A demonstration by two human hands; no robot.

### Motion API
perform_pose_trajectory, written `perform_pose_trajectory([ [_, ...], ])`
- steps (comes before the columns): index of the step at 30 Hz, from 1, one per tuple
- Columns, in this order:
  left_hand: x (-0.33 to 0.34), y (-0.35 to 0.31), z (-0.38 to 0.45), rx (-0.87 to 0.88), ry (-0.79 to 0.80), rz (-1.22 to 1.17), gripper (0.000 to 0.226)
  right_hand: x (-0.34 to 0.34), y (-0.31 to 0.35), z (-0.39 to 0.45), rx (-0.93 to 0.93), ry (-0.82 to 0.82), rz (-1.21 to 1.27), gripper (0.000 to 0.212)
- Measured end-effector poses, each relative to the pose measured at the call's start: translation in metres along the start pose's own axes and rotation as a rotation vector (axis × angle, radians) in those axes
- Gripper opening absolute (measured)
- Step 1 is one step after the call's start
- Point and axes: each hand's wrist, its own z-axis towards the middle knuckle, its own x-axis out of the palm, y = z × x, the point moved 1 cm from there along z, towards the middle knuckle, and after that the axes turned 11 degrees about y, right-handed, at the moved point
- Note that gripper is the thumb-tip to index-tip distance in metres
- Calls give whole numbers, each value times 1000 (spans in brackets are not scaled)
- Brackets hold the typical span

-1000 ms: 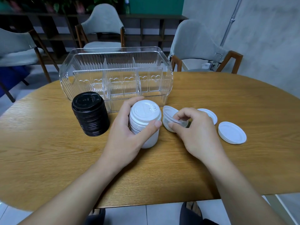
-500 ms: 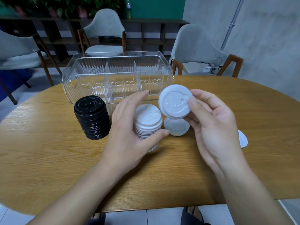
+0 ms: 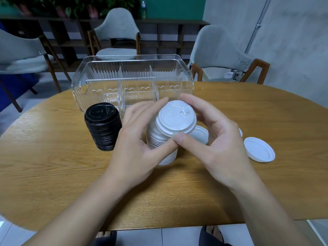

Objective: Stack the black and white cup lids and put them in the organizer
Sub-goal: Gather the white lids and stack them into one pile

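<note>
step: I'm capping white stack (image 3: 160,148), frame centre | grip: left hand (image 3: 136,146) wraps stack, right hand (image 3: 216,146) pinches top lid (image 3: 175,118) | next: press lid level, fetch loose lid (image 3: 259,151) at right

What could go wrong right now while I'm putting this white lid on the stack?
1. The top white lid sits tilted on the white stack; pressed crooked, it may not nest.
2. The stack already leans in the left hand; a push from the right hand could topple it toward the black stack.
3. The loose white lid lies close to the right wrist, which could knock it.
</note>
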Motion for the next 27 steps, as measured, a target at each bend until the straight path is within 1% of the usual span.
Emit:
perform_pose_trajectory([
  [4,-5,-1,-4,-16,35,-15,81,4,-1,4,12,-8,-4,65],
  [6,-7,0,-5,-39,68,-82,92,6,-1,6,35,-38,-42,59],
  [9,-7,4,-7,-80,103,-185,112,8,-3,9,69,-76,-30,52],
  [11,-2,8,-7,-151,115,-277,124,11,-4,11,101,-75,-33,50],
  [13,5,8,-7,-234,133,-339,131,13,-6,12,127,-53,-47,48],
  [15,11,8,-7,-282,139,-340,128,15,-8,12,132,-23,-42,47],
  [16,14,10,-6,-292,134,-347,123,16,-10,12,132,-6,-35,46],
  [19,22,17,-4,-289,103,-378,98,18,-16,11,134,29,-24,46],
  [21,24,19,-3,-281,85,-391,86,16,-18,12,129,51,-13,46],
  [27,23,18,-1,-256,122,-498,81,8,-20,13,98,173,29,49],
])
